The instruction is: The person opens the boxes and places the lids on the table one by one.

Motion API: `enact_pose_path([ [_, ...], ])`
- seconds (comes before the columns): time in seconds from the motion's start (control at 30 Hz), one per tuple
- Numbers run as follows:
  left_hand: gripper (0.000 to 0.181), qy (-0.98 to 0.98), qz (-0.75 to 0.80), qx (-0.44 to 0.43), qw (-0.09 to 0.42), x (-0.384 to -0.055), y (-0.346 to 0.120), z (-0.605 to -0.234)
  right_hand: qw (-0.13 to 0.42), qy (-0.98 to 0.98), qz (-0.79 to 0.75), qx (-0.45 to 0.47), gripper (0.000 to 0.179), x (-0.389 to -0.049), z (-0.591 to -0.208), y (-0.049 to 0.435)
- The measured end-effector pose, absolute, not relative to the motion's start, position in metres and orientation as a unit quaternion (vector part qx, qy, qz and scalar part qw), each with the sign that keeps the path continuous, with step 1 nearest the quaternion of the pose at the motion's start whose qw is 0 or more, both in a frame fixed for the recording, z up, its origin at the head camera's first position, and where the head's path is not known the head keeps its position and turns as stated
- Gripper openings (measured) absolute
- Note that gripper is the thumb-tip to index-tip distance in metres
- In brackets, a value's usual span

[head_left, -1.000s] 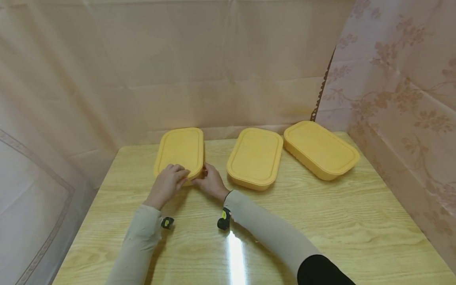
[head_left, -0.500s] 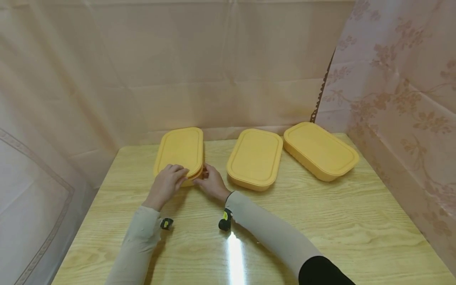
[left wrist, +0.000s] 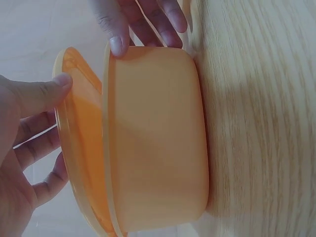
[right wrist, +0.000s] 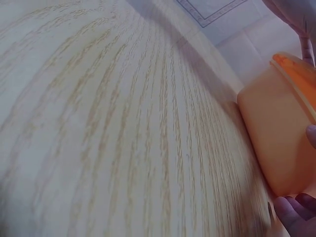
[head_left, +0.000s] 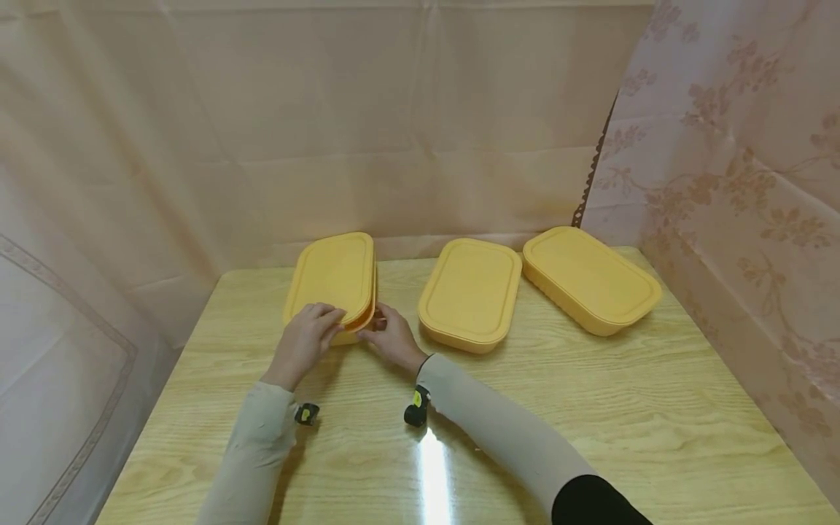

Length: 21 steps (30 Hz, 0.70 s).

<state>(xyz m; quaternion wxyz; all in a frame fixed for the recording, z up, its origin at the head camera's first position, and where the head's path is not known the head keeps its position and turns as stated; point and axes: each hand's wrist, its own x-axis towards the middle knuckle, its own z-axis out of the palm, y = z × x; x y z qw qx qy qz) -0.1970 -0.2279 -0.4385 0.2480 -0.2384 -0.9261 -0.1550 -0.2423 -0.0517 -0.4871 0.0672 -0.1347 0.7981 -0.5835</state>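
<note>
At the left of the table in the head view is a yellow lidded food container (head_left: 344,338). My left hand (head_left: 302,346) pinches the near edge of its lid (head_left: 333,273), thumb underneath and fingers on top. The left wrist view shows the lid (left wrist: 79,148) tilted up from the rim, with a wedge-shaped gap at the near right corner. My right hand (head_left: 392,341) holds the container at that corner, its thumb on the rim and its fingers along the side wall. What lies inside the container is hidden.
Two more yellow lidded containers stand to the right, one in the middle (head_left: 469,292) and one angled at the far right (head_left: 590,277). All rest on a wooden table (head_left: 656,423). A beige cloth (head_left: 394,109) hangs behind, and a flowered cloth (head_left: 741,204) at the right.
My left hand has raised the lid's near right corner, and the gap between lid and rim has widened. The right hand stays at the container's corner. The other containers have not moved.
</note>
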Motion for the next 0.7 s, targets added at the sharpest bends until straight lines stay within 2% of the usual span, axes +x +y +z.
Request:
enact_pose_path([
  [0.7,0.025,-0.908,-0.196,-0.226,0.292,-0.196,-0.2314,-0.4348,0.073,0.788,-0.592,-0.152,0.055,-0.2417,-0.4831,-0.0469],
])
